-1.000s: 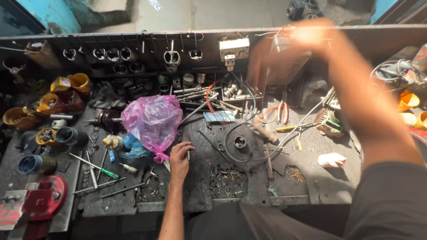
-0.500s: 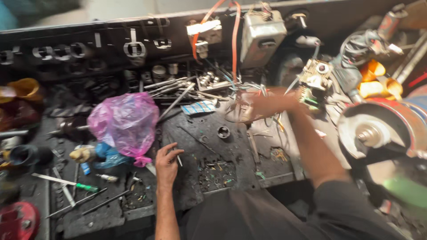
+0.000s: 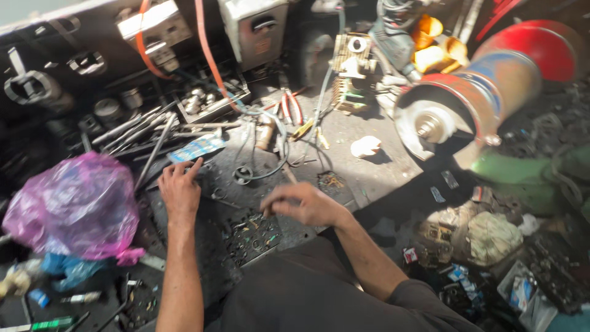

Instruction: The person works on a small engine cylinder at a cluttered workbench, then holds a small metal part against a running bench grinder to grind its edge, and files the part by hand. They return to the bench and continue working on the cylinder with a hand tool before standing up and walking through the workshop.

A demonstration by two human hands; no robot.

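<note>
My left hand (image 3: 179, 188) rests flat on the dark, greasy workbench (image 3: 381, 172), fingers spread, just right of a pink plastic bag (image 3: 70, 206). My right hand (image 3: 302, 203) hovers low over the bench with its fingers curled; blur hides whether it holds anything. It is above a patch of small scattered metal bits (image 3: 253, 230) near the bench's front edge. A dark ring-shaped part (image 3: 243, 174) lies between the two hands, a little farther back.
A red and blue electric motor (image 3: 485, 92) lies at the right. Rods and long tools (image 3: 147, 132), red-handled pliers (image 3: 289, 107), orange hose (image 3: 209, 55), a grey metal box (image 3: 255, 27) and a white rag (image 3: 367, 146) crowd the back. Litter lies at lower right.
My right hand has come back from the far side of the bench toward me. The view has swung right, bringing the motor in. My left hand stays planted.
</note>
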